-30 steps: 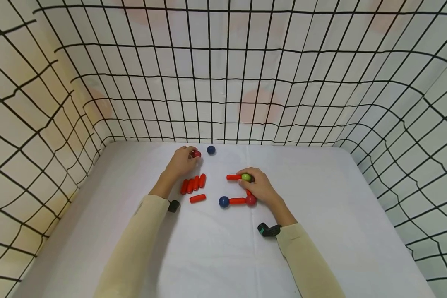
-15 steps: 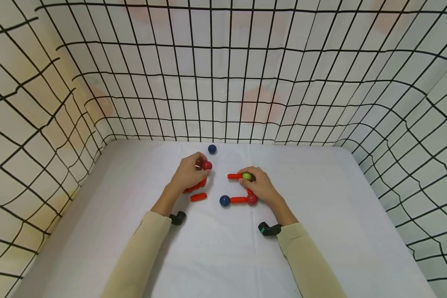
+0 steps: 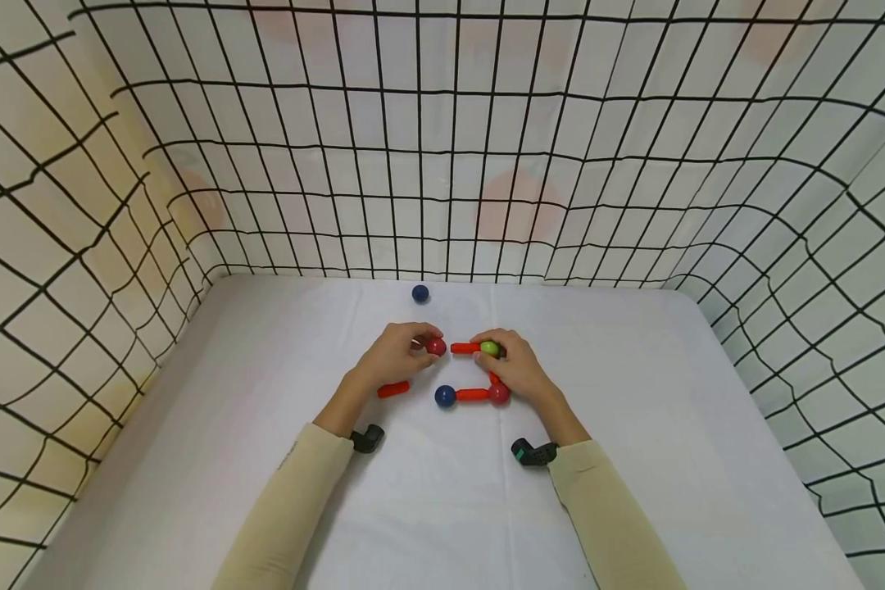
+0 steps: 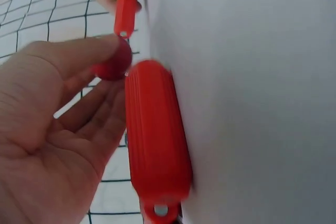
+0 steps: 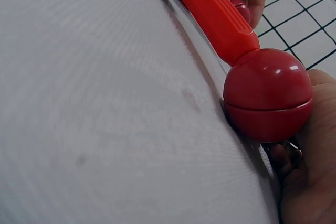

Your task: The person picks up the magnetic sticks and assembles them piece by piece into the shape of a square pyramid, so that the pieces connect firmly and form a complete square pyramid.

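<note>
Between thumb and fingers, my left hand (image 3: 396, 354) pinches a red ball (image 3: 436, 347), held just left of the free end of a red rod (image 3: 465, 348). That rod joins a green ball (image 3: 490, 348), which my right hand (image 3: 516, 360) grips. From the green ball another rod, partly hidden by the right hand, runs to a second red ball (image 5: 268, 95). A further red rod (image 3: 473, 395) links this ball to a blue ball (image 3: 446, 397). In the left wrist view the pinched red ball (image 4: 113, 60) appears close to the rod's tip (image 4: 124, 17), perhaps touching.
A loose red rod (image 3: 393, 389) lies below my left hand, large in the left wrist view (image 4: 157, 129). Another blue ball (image 3: 420, 293) sits at the table's back. Black wire mesh (image 3: 442, 156) walls the white-covered table (image 3: 442, 508) at the back and sides.
My left hand has carried the red ball from the back left toward the right and nearer, up to the rod's end. It now covers the row of loose rods. My right hand has stayed put.
</note>
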### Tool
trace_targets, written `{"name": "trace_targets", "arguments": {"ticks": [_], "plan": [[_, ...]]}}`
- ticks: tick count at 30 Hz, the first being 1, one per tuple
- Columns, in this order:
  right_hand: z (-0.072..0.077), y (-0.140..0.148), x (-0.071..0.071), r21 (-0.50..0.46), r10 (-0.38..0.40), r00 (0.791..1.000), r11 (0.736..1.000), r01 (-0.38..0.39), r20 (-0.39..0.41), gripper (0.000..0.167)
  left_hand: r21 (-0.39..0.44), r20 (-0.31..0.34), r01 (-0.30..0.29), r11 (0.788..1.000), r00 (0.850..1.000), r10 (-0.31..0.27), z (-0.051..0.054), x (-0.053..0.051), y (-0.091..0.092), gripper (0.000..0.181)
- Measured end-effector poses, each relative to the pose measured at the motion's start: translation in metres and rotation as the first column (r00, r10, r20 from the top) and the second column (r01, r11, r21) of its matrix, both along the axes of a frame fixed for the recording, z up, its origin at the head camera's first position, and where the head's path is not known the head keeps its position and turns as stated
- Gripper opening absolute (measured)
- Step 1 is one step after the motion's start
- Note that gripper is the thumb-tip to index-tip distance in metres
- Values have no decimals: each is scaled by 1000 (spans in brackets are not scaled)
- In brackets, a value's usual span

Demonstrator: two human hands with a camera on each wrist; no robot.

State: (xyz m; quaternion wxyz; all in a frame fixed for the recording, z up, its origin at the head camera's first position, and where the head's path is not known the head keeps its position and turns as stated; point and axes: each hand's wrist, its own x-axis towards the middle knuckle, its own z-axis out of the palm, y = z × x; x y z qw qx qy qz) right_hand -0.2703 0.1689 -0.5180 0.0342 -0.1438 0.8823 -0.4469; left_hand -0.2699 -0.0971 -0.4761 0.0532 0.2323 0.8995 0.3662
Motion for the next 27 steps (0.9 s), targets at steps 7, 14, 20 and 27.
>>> {"name": "trace_targets", "arguments": {"ticks": [7,14,20,27], "plan": [[-1,0,0,-7,7,1000,1000,-7,-17,27,-22,8,23,1000,1000,-23,-2,-1,8,35],[0,-1,0,1,-4,1000,1000,4,-21,26,-59,15,-5,998,1000,5,-2,-1,13,38],[1,-2,1,-5,-29,1000,1000,29,2,26,-70,1,-13,997,1000,13,-4,-2,15,40],[1,-2,2,6,-31,999,999,31,8,29,-70,-8,-22,997,1000,22,-5,0,17,39]]}}
